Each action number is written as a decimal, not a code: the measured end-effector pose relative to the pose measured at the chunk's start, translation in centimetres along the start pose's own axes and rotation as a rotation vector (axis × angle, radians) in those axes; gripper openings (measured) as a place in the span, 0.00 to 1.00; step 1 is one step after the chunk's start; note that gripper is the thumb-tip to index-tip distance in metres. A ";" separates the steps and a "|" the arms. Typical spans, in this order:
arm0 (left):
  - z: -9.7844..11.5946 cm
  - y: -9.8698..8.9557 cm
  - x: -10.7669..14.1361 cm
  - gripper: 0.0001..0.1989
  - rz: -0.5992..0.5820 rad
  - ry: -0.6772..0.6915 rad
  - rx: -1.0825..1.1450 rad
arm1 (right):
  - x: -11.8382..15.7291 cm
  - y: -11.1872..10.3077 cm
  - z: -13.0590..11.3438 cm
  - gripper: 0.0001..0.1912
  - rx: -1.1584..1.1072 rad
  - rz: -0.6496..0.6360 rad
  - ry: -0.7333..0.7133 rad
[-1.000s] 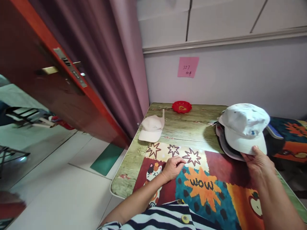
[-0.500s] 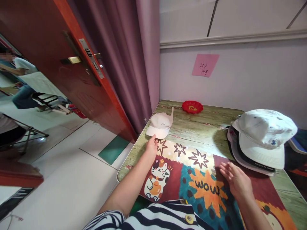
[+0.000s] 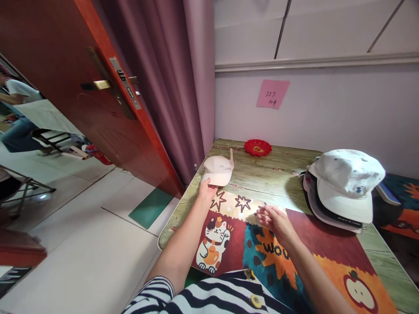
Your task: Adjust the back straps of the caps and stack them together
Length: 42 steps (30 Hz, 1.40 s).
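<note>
At the table's left edge, my left hand (image 3: 208, 190) grips the brim of a pale pink cap (image 3: 218, 169), thumb on top and fingers beneath. The cap's strap stands up behind it. My right hand (image 3: 274, 219) hovers over the colourful mat (image 3: 330, 231), fingers slightly curled and apart, holding nothing. Farther right, a stack of caps rests on the table, with a white cap (image 3: 350, 179) on top and darker and pale brims showing beneath it.
A red scalloped dish (image 3: 258, 148) sits at the back of the wooden table (image 3: 262, 174). A purple curtain (image 3: 170, 87) and an open brown door (image 3: 108, 113) stand left. Beyond the door, a person (image 3: 21, 93) sits at another table.
My left hand has closed on the pink cap's brim. My right hand has moved left across the mat, away from the cap stack. The view has shifted slightly.
</note>
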<state>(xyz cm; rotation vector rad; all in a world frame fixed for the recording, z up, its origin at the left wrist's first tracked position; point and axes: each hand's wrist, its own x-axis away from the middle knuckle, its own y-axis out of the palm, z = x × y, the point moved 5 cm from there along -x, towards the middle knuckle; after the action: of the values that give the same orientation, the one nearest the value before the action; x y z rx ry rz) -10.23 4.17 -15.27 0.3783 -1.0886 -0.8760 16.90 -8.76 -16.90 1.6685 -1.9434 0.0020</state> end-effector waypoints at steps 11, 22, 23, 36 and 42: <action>-4.2 0.3 9.5 0.23 -0.352 -0.112 -0.167 | -4.5 7.0 -8.3 0.27 -0.204 -0.234 0.072; -1.3 2.1 10.0 0.27 -0.668 -0.340 -0.541 | -2.1 5.7 -13.2 0.24 -0.148 -0.217 -0.263; -0.7 3.4 9.6 0.28 -0.694 -0.335 -0.568 | -1.8 5.7 -13.3 0.24 -0.137 -0.222 -0.270; 3.7 14.9 11.4 0.16 -0.996 0.160 -0.891 | -0.4 3.3 -18.4 0.21 0.068 -0.235 -0.506; 2.3 14.6 10.9 0.13 -1.063 0.303 -1.027 | -0.1 2.3 -18.3 0.22 0.278 -0.295 -0.473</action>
<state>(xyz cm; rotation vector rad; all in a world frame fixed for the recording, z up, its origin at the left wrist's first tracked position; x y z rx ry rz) -3.99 5.10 1.97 0.1748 0.0254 -2.0823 22.41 -1.62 -0.82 2.2959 -2.0749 -0.2696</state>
